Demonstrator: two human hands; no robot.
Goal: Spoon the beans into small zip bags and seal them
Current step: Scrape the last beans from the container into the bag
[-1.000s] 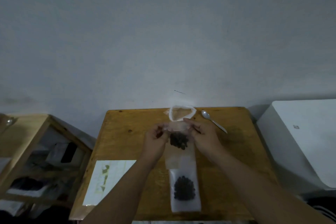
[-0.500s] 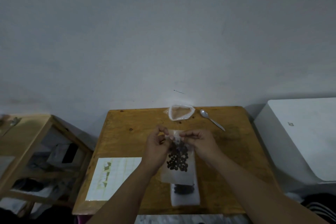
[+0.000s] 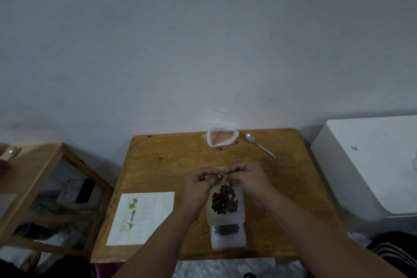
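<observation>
On the brown wooden table point(image 3: 162, 160), a white gridded paper sheet point(image 3: 144, 216) lies at about 8 o'clock from the hands and plays no part here. The left hand point(image 3: 197, 187) has its fingers curled, thumb and forefinger pinching the top edge of a small clear plastic zip bag point(image 3: 223, 214). That bag's long axis runs 12 to 6 o'clock, its body reaching toward 6 from the pinch, with the dark round beans point(image 3: 224, 201) gathered in its middle. The right hand point(image 3: 249, 179), fingers likewise curled, pinches the same top edge just at 3 o'clock of the left, the fingertips of both almost touching. The closing strip therefore runs 9 to 3 between them, so the seal probably calls for the pinches to press outward along that line. A second clear bag point(image 3: 228, 238) with dark beans lies at 6 o'clock, partly under the first. At 12 o'clock sits an open white plastic bag point(image 3: 222, 140); at 1 o'clock, a metal spoon point(image 3: 259, 145).
</observation>
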